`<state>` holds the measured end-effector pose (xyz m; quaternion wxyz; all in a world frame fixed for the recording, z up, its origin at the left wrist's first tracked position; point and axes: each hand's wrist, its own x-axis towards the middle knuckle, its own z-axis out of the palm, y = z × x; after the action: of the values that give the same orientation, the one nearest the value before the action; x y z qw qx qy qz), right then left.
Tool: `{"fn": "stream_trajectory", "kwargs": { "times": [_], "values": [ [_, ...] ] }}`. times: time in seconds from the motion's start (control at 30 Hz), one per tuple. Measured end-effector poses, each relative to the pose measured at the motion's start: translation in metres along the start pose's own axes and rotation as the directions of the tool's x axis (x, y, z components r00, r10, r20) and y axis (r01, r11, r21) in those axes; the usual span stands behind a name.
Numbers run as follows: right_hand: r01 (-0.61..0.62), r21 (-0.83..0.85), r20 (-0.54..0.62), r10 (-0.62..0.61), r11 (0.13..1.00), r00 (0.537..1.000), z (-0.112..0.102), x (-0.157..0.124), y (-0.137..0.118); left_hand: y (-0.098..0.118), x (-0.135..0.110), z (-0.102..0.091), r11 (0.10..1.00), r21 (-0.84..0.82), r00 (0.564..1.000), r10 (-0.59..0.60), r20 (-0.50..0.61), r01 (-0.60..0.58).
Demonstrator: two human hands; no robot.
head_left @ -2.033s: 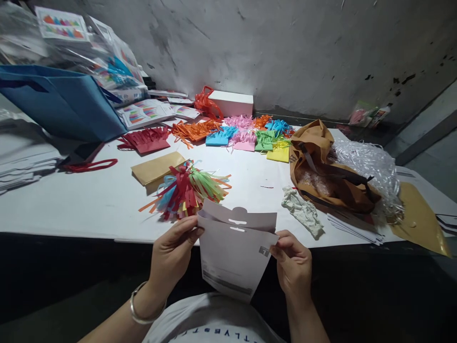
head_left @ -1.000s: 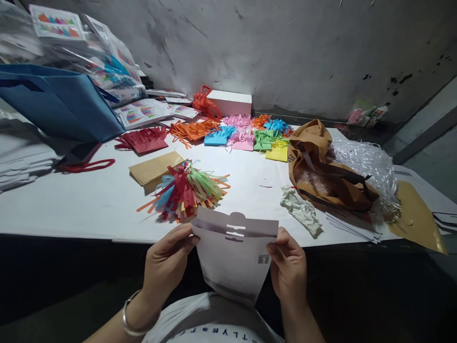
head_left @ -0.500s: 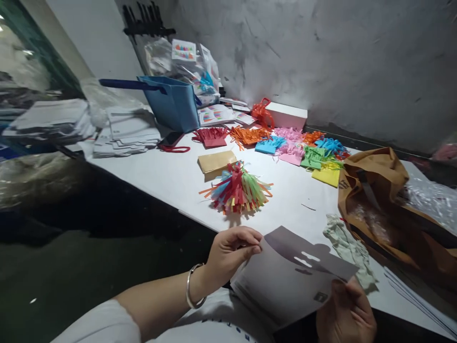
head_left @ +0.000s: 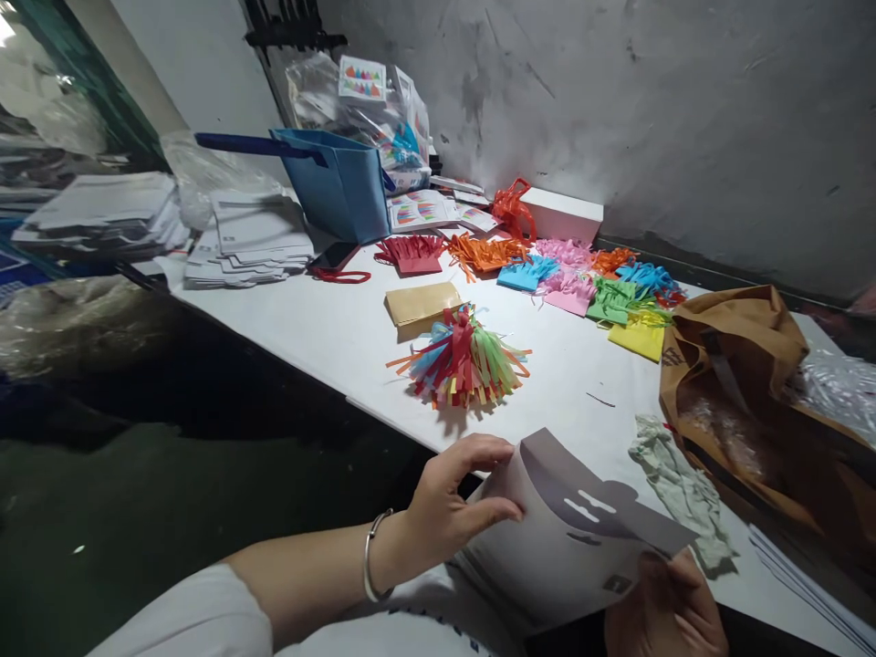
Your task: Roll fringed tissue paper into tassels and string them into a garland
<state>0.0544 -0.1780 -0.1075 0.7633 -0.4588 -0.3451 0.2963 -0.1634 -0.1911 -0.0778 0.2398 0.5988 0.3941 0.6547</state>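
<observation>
Hard to make out: lower end of the paper pouch (head_left: 540,557), lost in shadow close to the shirt (head_left: 383,631); interior below the mouth, too dark for contents to be told; small printed mark (head_left: 618,584) next to the right hand (head_left: 665,600), illegible. Cut off by the bottom edge: heel of the right hand, along with most of the shirt. Cut off at the right edge: brown bag (head_left: 773,392) and clear plastic (head_left: 839,392). Partly covered by the pouch's far corner: crumpled pale cloth (head_left: 677,484).

Located between the two hands, at the near edge of the tabletop (head_left: 307,328) (contact not determinable): pouch, tilted, with mouth parted and a slotted back panel above the front one. Held at the left edge by the left hand (head_left: 458,502), with thumb on the near face; pinched at the right corner by the right hand. Found on the tabletop beyond the left hand, clear of the pouch: multicoloured tassel bunch (head_left: 469,360), in front of a tan packet (head_left: 421,306).
</observation>
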Motion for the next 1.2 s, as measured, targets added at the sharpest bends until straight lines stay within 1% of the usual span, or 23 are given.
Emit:
{"fn": "stream_trajectory", "kwargs": {
  "times": [0.07, 0.13, 0.2, 0.37, 0.47, 0.57, 0.63, 0.67, 0.8, 0.87, 0.97, 1.1, 1.2],
  "values": [
    [0.018, 0.002, 0.001, -0.018, 1.000, 1.000, 0.002, -0.002, 0.000, 0.000, 0.000, 0.002, 0.999, 0.025, 0.999, -0.028, -0.020, 0.029],
    [0.040, 0.017, 0.035, -0.041, 0.999, 0.999, 0.002, -0.003, 0.001, 0.003, 0.002, 0.003, 0.998, 0.032, 0.997, -0.059, -0.041, 0.060],
    [0.047, 0.014, 0.058, -0.048, 0.999, 0.997, 0.002, -0.002, 0.002, 0.005, 0.004, 0.002, 0.997, 0.052, 0.998, -0.052, -0.047, 0.054],
    [0.020, -0.006, -0.025, -0.020, 1.000, 0.999, 0.005, -0.002, -0.001, 0.003, 0.001, -0.003, 0.970, 0.226, 0.996, 0.084, 0.031, -0.089],
    [-0.005, 0.009, 0.005, 0.005, 1.000, 1.000, 0.010, -0.005, -0.005, 0.001, -0.004, -0.001, 0.946, 0.291, 0.988, 0.127, 0.084, -0.146],
    [0.015, -0.001, 0.031, -0.015, 1.000, 0.999, 0.010, -0.009, -0.003, 0.001, -0.006, 0.001, 0.947, 0.271, 0.979, 0.133, 0.152, -0.170],
    [0.030, 0.000, 0.032, -0.030, 1.000, 0.999, 0.009, -0.011, -0.002, 0.002, -0.005, 0.001, 0.955, 0.239, 0.977, 0.137, 0.161, -0.173],
    [0.029, 0.004, 0.033, -0.029, 1.000, 0.999, 0.009, -0.011, -0.001, 0.003, -0.005, 0.001, 0.959, 0.225, 0.978, 0.141, 0.152, -0.173],
    [-0.036, -0.008, 0.059, 0.037, 0.999, 0.998, 0.008, -0.012, -0.005, 0.006, -0.003, 0.000, 0.963, 0.205, 0.983, 0.162, 0.089, -0.177],
    [-0.059, -0.010, 0.048, 0.060, 0.998, 0.997, 0.008, -0.011, -0.006, 0.008, -0.003, 0.000, 0.963, 0.209, 0.984, 0.161, 0.072, -0.172],
    [-0.069, 0.004, 0.007, 0.069, 0.998, 0.998, 0.006, -0.009, -0.002, 0.011, -0.002, 0.002, 0.967, 0.209, 0.989, 0.140, 0.048, -0.147],
    [-0.064, -0.010, -0.063, 0.063, 0.998, 0.996, 0.001, -0.005, 0.006, 0.012, -0.003, 0.006, 0.986, 0.140, 0.996, 0.092, 0.007, -0.092],
    [-0.042, -0.033, -0.046, 0.040, 0.999, 0.998, -0.001, -0.004, 0.007, 0.011, -0.004, 0.006, 0.994, 0.089, 0.998, 0.064, -0.017, -0.062]
  ]
}}
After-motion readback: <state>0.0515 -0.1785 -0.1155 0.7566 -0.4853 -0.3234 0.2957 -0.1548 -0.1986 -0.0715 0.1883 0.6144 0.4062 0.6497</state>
